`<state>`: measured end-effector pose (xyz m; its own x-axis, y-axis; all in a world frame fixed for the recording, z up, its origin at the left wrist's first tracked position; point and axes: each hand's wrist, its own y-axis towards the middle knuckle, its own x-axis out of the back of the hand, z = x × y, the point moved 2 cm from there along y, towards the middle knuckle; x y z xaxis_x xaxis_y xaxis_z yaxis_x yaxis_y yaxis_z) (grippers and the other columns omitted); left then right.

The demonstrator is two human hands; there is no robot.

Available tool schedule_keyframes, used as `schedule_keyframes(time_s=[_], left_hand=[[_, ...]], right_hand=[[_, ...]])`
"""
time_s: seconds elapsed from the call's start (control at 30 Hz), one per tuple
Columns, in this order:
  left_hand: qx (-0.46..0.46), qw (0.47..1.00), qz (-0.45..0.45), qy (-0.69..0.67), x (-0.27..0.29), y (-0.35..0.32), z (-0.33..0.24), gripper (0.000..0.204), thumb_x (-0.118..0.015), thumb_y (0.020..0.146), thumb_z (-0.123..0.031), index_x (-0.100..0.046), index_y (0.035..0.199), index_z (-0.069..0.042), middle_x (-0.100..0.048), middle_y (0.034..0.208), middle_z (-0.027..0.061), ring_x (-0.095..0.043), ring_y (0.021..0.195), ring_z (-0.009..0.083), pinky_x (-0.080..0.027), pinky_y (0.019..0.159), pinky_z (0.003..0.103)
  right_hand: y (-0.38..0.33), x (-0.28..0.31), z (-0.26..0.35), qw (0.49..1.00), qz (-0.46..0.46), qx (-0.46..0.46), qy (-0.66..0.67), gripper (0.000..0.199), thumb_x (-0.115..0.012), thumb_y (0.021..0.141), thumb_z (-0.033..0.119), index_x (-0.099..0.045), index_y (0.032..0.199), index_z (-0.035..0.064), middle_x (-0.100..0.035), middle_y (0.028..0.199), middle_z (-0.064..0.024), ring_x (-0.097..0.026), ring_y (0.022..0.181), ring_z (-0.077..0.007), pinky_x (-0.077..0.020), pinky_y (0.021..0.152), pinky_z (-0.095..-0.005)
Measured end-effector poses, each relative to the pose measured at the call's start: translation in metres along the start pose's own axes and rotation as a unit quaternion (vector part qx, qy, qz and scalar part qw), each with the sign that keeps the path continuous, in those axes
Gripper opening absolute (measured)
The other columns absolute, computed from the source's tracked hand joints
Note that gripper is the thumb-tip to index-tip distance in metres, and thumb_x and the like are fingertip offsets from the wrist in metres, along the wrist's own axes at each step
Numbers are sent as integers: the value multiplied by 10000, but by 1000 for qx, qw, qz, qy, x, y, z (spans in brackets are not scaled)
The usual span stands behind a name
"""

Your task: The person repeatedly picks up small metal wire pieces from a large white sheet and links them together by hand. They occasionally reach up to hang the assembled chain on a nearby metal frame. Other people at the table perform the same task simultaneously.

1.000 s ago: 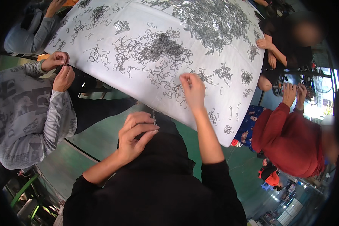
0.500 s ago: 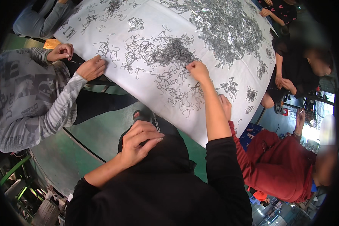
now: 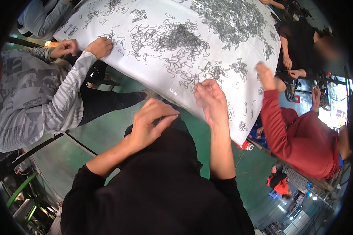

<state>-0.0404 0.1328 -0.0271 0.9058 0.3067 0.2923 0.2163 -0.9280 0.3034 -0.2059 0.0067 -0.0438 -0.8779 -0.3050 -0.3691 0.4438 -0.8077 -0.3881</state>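
My left hand [image 3: 151, 121] is over my lap, off the table's near edge. Its thumb and forefinger are pressed together on something tiny and pale at the tips, too small to name. Over the table's near edge is my right hand [image 3: 212, 101], its fingers curled in and partly blurred; what they hold, if anything, does not show. Just beyond it lie loose, dark bent wire hooks [image 3: 175, 66], which thicken into a dense heap [image 3: 180, 36] farther off. All rest on a white-covered table [image 3: 153, 73].
A large pile of shiny narrow metal pieces [image 3: 231, 23] covers the far right. Beside me on the left, a person in a grey patterned top has a hand [image 3: 100, 47] on the table. To the right, a person in a red sleeve [image 3: 276, 121] reaches over the table corner.
My right hand has drawn back from the dark heap to the near edge, closer to my left hand. My left hand has risen slightly. The red-sleeved arm has swung out to the right.
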Motion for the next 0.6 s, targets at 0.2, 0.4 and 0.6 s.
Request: schedule_keyframes(time_s=[0.2, 0.4, 0.6], left_hand=[[2, 1000, 1, -27, -1, -8, 0, 210, -728, 737, 31, -714, 931, -48, -692, 865, 65, -615, 792, 219, -499, 700, 320], [-20, 999, 9, -26, -6, -12, 0, 259, -731, 721, 35, -713, 960, -63, -699, 893, 58, -617, 801, 212, -502, 705, 322], [-86, 995, 17, -45, -17, -9, 6, 287, -704, 748, 30, -675, 1030, -18, -685, 932, 97, -614, 849, 263, -494, 766, 339]], right_hand=[[-84, -49, -4, 995, -48, 88, -13, 343, -654, 881, 12, -425, 1135, 28, -627, 915, -129, -653, 710, -174, -523, 551, -247], [-96, -58, -18, 980, -107, 164, -33, 281, -623, 896, -28, -421, 1089, 5, -616, 918, -143, -677, 744, -193, -575, 638, -282], [-101, -53, -30, 940, -119, 302, -108, 230, -591, 903, -68, -417, 1045, -17, -601, 957, -170, -679, 766, -213, -591, 699, -327]])
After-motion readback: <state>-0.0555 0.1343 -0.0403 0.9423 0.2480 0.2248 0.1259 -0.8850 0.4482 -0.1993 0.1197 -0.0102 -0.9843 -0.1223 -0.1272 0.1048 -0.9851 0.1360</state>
